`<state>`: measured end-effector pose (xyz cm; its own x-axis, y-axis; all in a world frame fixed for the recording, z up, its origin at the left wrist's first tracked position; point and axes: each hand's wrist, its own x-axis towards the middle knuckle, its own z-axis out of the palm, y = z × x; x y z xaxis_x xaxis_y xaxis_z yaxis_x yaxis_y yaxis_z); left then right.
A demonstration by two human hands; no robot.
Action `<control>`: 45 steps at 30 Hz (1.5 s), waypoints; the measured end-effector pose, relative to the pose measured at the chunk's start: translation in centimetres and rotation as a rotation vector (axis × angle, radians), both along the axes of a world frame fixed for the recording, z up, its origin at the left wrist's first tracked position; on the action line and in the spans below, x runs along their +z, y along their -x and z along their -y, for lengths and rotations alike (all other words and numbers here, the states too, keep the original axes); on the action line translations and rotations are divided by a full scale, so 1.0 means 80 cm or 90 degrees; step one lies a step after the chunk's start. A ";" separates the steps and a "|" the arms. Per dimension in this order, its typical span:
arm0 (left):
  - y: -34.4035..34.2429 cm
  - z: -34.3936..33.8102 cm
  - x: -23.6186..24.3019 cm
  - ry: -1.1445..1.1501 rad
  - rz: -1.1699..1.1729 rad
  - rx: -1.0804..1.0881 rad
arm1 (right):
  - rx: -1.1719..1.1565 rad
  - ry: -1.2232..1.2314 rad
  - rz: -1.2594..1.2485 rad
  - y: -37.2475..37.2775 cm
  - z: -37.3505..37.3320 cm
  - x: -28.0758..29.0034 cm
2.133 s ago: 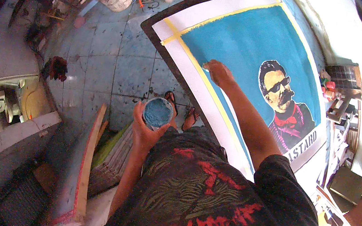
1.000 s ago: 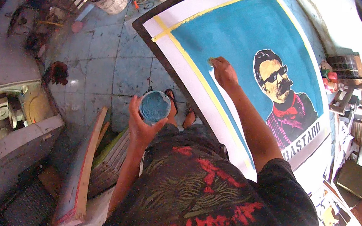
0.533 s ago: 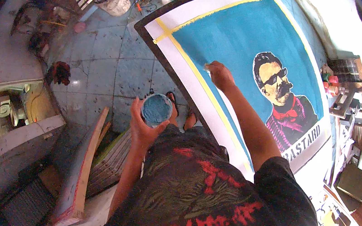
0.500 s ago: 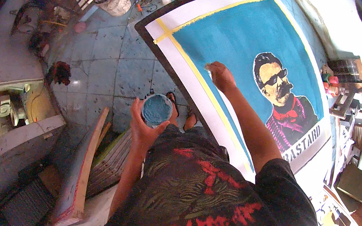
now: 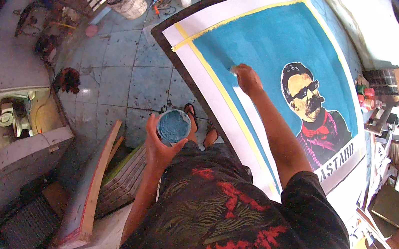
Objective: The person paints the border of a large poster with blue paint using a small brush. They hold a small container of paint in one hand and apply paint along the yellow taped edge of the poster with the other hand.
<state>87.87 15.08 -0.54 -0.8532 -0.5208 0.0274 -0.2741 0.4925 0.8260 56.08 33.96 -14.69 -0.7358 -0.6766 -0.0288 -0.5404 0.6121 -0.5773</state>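
My left hand (image 5: pixel 160 150) is wrapped around a round tub of thick blue paint (image 5: pixel 174 127), its open top facing up, held in front of my waist. My right hand (image 5: pixel 248 80) is closed on what looks like a paintbrush; only a pale bit (image 5: pixel 235 70) shows past the fingers. It rests over the blue left side of a large painting (image 5: pixel 267 32). The painting shows a figure in dark glasses and a red scarf (image 5: pixel 304 95). Yellow strips (image 5: pixel 223 95) border the blue, and a white unpainted sliver lies below my right hand.
A dark board edge (image 5: pixel 186 75) runs beneath the painting. My sandalled feet stand on blue floor tiles (image 5: pixel 114 80). A paint-stained bucket (image 5: pixel 133 6) stands at the far left, framed panels (image 5: pixel 96 181) lean near left, and small paint containers (image 5: pixel 368 99) sit at the right.
My right hand has moved slightly farther up along the painting's left side. My left hand still holds the tub, and the whole view has shifted a little.
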 end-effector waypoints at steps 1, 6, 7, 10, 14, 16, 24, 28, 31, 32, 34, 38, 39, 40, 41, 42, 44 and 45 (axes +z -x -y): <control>0.000 0.001 0.000 0.006 0.004 0.003 | 0.021 -0.017 -0.012 0.007 0.004 0.000; 0.001 0.004 0.002 0.046 0.021 0.006 | -0.052 0.060 0.001 0.045 0.041 0.012; -0.001 0.004 0.003 0.061 0.032 0.010 | -0.022 0.045 -0.020 0.048 0.045 0.010; -0.002 0.004 0.006 0.075 0.045 0.018 | 0.057 -0.014 -0.072 0.049 0.045 0.000; 0.002 0.006 0.002 0.057 0.017 0.016 | 0.104 -0.098 -0.075 0.035 0.011 -0.026; 0.000 0.009 -0.006 0.052 0.014 0.022 | 0.139 -0.090 -0.067 0.019 -0.014 -0.019; 0.014 0.012 -0.015 0.069 -0.007 -0.007 | 0.176 -0.094 0.018 -0.016 -0.080 0.033; 0.021 0.012 -0.016 0.053 -0.022 -0.022 | -0.001 0.041 -0.010 -0.031 -0.040 0.057; 0.033 0.005 -0.001 -0.002 -0.029 -0.027 | -0.019 0.018 -0.023 -0.025 -0.025 0.019; 0.033 0.006 -0.002 -0.007 -0.031 -0.027 | -0.009 -0.050 -0.029 -0.023 -0.018 0.017; 0.030 0.009 -0.002 -0.002 -0.014 -0.025 | -0.022 -0.039 -0.053 -0.018 -0.002 0.018; 0.023 0.013 -0.007 0.009 0.006 -0.027 | -0.016 0.052 0.009 0.010 0.016 -0.001; 0.022 0.014 -0.009 0.004 -0.004 -0.032 | 0.009 0.019 0.057 0.018 0.013 -0.015; 0.020 0.014 -0.009 0.017 -0.004 -0.026 | 0.003 0.063 0.009 0.020 0.021 -0.009; 0.017 0.013 -0.008 0.030 -0.005 -0.020 | -0.004 0.108 -0.039 0.023 0.030 -0.003; 0.015 0.014 -0.009 0.042 -0.006 -0.015 | -0.011 0.153 -0.087 0.024 0.037 0.004; 0.015 0.014 -0.010 0.052 0.015 -0.020 | 0.029 0.047 -0.052 0.029 0.031 -0.006; 0.015 0.014 -0.012 0.057 0.025 -0.024 | 0.048 -0.007 -0.035 0.031 0.026 -0.010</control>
